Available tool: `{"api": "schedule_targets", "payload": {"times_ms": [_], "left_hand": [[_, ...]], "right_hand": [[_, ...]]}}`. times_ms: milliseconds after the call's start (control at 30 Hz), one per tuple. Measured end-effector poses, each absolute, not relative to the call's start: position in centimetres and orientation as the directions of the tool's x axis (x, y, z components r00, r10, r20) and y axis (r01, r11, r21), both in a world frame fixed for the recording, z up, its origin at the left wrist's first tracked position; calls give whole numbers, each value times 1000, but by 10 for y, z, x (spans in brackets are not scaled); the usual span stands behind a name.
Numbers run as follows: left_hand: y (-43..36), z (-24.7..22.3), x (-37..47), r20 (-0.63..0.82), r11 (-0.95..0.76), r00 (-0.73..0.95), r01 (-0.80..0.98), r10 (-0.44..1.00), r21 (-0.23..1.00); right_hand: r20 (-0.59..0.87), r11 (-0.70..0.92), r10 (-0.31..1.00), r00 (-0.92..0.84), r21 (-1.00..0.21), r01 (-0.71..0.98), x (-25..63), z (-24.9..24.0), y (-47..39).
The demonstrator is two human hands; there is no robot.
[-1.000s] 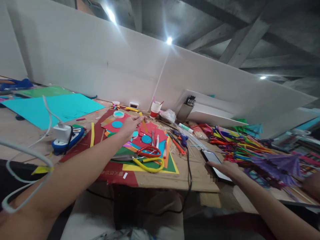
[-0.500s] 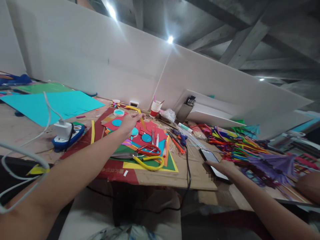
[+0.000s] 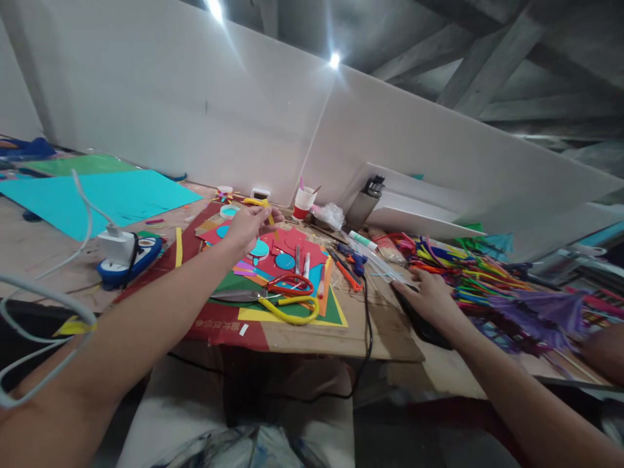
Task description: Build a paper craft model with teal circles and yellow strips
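Yellow strip pinched in outstretched left hand, right hand palm-down, loosely spread over dark phone.

Head-worn view, forward and down

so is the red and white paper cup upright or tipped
Upright: the cup stands mouth up, with thin items poking out of its top.

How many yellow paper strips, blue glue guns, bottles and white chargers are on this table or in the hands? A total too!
Yellow paper strips: 2 (one in the left hand, one lying on the dark red board)
Blue glue gun: 1
Bottle: 1
White charger: 1
Total: 5
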State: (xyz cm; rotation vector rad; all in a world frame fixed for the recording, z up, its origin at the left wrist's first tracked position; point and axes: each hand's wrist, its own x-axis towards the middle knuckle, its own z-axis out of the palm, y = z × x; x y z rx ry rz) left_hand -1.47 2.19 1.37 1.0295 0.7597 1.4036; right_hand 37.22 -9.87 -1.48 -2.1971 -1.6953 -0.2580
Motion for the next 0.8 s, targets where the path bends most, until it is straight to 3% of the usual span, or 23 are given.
{"api": "schedule_targets", "payload": {"times_ms": [67,133,267,400,500,667,800], "left_hand": [[25,12,-15,153,-108,72,-431,986,896],[28,10,-15,155,-99,94,-443,983,891],[28,8,-17,141,-72,132,-424,981,903],[25,14,-22,125,-59,157,-372,980,927],[25,21,-28,154,-83,178,-353,972,932],[31,37,-48,185,-125,137,-359,973,925],[35,44,-60,167,-119,98,-377,981,919]], "right_hand": [[478,86,877,55,-269,959,330,-8,-100],[534,368,823,-194,-241,898,284,-4,-104],[410,674,709,-574,-156,722,206,-4,-109],[154,762,648,-746,-124,636,165,-5,-101],[79,784,619,-781,-121,609,156,-5,-92],[133,789,614,-778,-103,606,160,-6,-85],[296,712,697,-653,-180,679,171,-5,-79]]}}
